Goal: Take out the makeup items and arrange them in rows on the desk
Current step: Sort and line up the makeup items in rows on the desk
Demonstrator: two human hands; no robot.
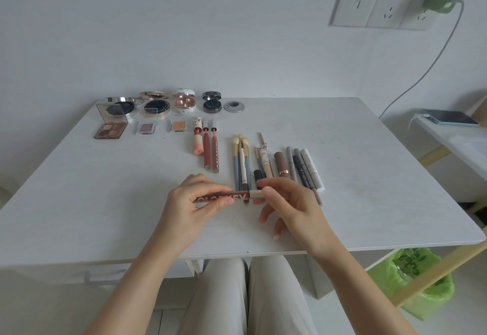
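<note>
Most of the work looks done. Along the far edge of the desk [342, 150] stand four round compacts [154, 105], opened, and in front of them lie the eyeshadow palette [110, 129] and two small single shadows [145, 127]. Next to these, three lip tubes [207, 147] lie side by side, their long axes running from the far edge towards me. Nearer the middle, the brushes [241, 158] and the pencils and pens [303, 168] lie in a loose bunch; some cross one another, so I judge this row needs straightening.

I hold one more lip gloss tube [224, 197] above the near half of the desk, just in front of the brushes. Its long axis runs left to right, parallel to the near edge, so it lies across the direction of the other tubes. The pale cap end points right, the dark red body with white letters points left. My left hand [192, 203] pinches the body with curled fingers and thumb. My right hand [287, 203] pinches the cap between thumb and forefinger, the other fingers hanging loose.

What remains, I think, is to turn this tube and lay it beside the three others. I see no bag or box, so I cannot tell if more items wait.
</note>
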